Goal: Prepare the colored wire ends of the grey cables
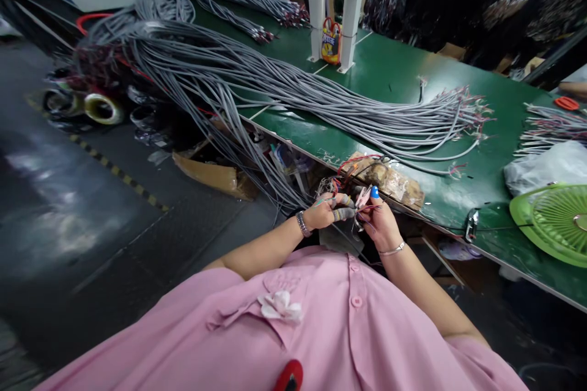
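My left hand (323, 212), with grey covers on its fingers and a metal watch band at the wrist, is closed on thin coloured wires at a grey cable's end. Close beside it, my right hand (383, 225) wears a blue thumb cover and a bracelet. Its fingers are pinched on thin wires (370, 208) of red and dark colours. A small pale pink piece (363, 197) shows between the hands; its kind is unclear. Just beyond them, a worn block wrapped in clear tape (389, 182) sits at the table edge, with loose red wires by it.
A long bundle of grey cables (293, 82) lies across the green table (403, 67) and hangs over its near edge. At right are a green fan (557, 223), a plastic bag (532, 168) and more cable ends. White posts (316, 6) stand behind; a person sits beyond.
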A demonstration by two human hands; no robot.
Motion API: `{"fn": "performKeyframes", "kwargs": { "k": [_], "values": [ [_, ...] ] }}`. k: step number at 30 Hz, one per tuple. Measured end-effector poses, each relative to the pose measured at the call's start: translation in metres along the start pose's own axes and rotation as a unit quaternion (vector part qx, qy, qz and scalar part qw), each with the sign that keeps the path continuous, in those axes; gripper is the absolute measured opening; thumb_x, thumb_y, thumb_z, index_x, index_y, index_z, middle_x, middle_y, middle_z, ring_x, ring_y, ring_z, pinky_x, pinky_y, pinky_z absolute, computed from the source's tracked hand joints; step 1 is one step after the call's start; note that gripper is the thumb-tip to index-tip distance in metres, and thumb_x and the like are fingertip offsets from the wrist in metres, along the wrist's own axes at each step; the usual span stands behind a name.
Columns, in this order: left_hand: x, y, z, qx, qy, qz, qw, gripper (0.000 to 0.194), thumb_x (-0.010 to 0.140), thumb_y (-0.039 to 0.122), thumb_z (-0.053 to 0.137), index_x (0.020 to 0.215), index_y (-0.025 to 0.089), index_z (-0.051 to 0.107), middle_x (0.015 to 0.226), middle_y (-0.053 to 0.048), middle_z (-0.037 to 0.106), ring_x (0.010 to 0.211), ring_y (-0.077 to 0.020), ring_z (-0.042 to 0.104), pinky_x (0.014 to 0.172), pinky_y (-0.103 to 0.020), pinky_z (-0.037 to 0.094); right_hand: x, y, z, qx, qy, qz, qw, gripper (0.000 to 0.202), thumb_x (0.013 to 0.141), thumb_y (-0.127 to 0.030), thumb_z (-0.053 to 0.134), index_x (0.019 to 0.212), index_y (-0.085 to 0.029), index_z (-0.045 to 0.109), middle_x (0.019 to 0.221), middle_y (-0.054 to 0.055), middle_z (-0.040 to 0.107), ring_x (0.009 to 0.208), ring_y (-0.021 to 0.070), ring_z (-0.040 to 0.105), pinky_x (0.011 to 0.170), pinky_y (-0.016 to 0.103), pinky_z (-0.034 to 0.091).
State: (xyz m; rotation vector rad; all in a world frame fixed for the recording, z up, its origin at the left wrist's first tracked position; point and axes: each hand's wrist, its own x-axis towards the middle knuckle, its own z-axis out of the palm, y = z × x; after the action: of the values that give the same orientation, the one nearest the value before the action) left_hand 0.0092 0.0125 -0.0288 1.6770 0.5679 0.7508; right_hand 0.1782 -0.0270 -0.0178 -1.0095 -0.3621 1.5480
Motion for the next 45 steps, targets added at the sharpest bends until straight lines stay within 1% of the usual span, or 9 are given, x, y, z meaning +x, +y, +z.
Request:
{"fn": "performKeyframes", "kwargs": {
  "k": [10, 14, 18, 22, 28, 33, 37, 42, 45],
  "values": [
    [-0.007, -0.003, 0.003, 0.012, -0.006, -0.002, 1.000, 0.035, 0.088, 0.045, 0.064, 0.088, 0.010, 0.068, 0.069, -0.002, 0.061, 0.060, -0.0090, 0.054, 0.058, -0.020, 0.045, -0.007, 0.004, -0.005, 0.035, -0.027, 0.027, 0.999, 0.050, 0.080, -0.069, 0.062, 0.076, -0.019, 0.058, 0.057, -0.003, 0.057, 0.038, 0.0058, 0.039, 0.031, 0.016, 0.024],
    [-0.022, 0.001, 0.001, -0.008, -0.030, -0.029, 0.999, 0.037, 0.085, 0.047, 0.067, 0.090, 0.010, 0.069, 0.068, -0.003, 0.062, 0.059, -0.0093, 0.055, 0.056, -0.020, 0.045, -0.010, 0.009, -0.020, 0.049, -0.039, 0.030, 0.998, 0.048, 0.078, -0.067, 0.065, 0.082, -0.020, 0.060, 0.063, -0.001, 0.060, 0.042, 0.0064, 0.042, 0.031, 0.014, 0.021],
    [-0.043, 0.007, 0.002, -0.034, -0.039, -0.051, 0.997, 0.038, 0.084, 0.049, 0.068, 0.087, 0.010, 0.070, 0.066, -0.004, 0.063, 0.057, -0.0099, 0.055, 0.056, -0.021, 0.045, -0.013, 0.014, -0.034, 0.010, -0.025, 0.032, 0.999, 0.049, 0.077, -0.069, 0.064, 0.085, -0.021, 0.060, 0.088, 0.005, 0.070, 0.045, 0.0060, 0.041, 0.031, 0.016, 0.019],
    [-0.062, 0.011, 0.005, -0.051, -0.056, -0.063, 0.995, 0.040, 0.082, 0.050, 0.070, 0.084, 0.010, 0.070, 0.073, -0.007, 0.067, 0.065, -0.0122, 0.060, 0.060, -0.022, 0.048, -0.016, 0.019, -0.044, -0.018, -0.020, 0.043, 0.999, 0.045, 0.076, -0.064, 0.067, 0.085, -0.020, 0.063, 0.087, 0.006, 0.069, 0.046, 0.0069, 0.038, 0.031, 0.017, 0.016],
    [-0.075, 0.003, 0.006, -0.166, 0.157, -0.113, 0.967, 0.039, 0.082, 0.049, 0.071, 0.088, 0.012, 0.060, 0.061, 0.002, 0.058, 0.048, -0.0056, 0.048, 0.047, -0.017, 0.040, -0.033, 0.026, -0.043, -0.081, -0.087, 0.060, 0.991, 0.029, 0.071, -0.039, 0.080, 0.088, -0.019, 0.068, 0.083, 0.002, 0.065, 0.049, 0.0051, 0.031, 0.038, 0.017, 0.012],
    [-0.080, 0.007, 0.005, -0.166, 0.203, -0.112, 0.959, 0.040, 0.079, 0.048, 0.073, 0.089, 0.012, 0.059, 0.061, 0.002, 0.058, 0.049, -0.0054, 0.048, 0.046, -0.016, 0.040, -0.058, 0.022, -0.027, -0.177, -0.188, 0.041, 0.965, 0.065, 0.077, -0.078, 0.055, 0.088, -0.016, 0.070, 0.078, 0.004, 0.061, 0.046, 0.0057, 0.020, 0.040, 0.022, 0.012],
    [-0.085, 0.016, 0.009, -0.134, 0.179, -0.114, 0.968, 0.040, 0.078, 0.048, 0.074, 0.088, 0.012, 0.060, 0.061, 0.002, 0.057, 0.050, -0.0055, 0.049, 0.047, -0.016, 0.042, -0.072, 0.008, -0.015, -0.289, -0.179, -0.013, 0.940, 0.058, 0.075, -0.075, 0.061, 0.071, -0.018, 0.064, 0.059, 0.000, 0.050, 0.047, 0.0080, 0.025, 0.041, 0.023, 0.019],
    [-0.091, 0.016, 0.013, -0.098, 0.143, -0.091, 0.981, 0.038, 0.080, 0.048, 0.072, 0.088, 0.012, 0.063, 0.066, 0.001, 0.058, 0.054, -0.0064, 0.051, 0.051, -0.018, 0.044, -0.083, -0.002, -0.003, -0.348, -0.147, -0.093, 0.921, 0.036, 0.079, -0.052, 0.072, 0.095, -0.020, 0.070, 0.086, 0.006, 0.067, 0.066, 0.0143, 0.052, 0.054, 0.024, 0.042],
    [-0.094, 0.013, 0.015, -0.068, 0.133, -0.080, 0.986, 0.037, 0.081, 0.047, 0.072, 0.090, 0.012, 0.064, 0.069, 0.000, 0.061, 0.058, -0.0077, 0.053, 0.056, -0.019, 0.046, -0.085, 0.005, -0.001, -0.363, -0.170, -0.079, 0.913, 0.030, 0.079, -0.046, 0.074, 0.093, -0.019, 0.071, 0.086, 0.005, 0.069, 0.074, 0.0173, 0.059, 0.067, 0.028, 0.049]
  ]
}}
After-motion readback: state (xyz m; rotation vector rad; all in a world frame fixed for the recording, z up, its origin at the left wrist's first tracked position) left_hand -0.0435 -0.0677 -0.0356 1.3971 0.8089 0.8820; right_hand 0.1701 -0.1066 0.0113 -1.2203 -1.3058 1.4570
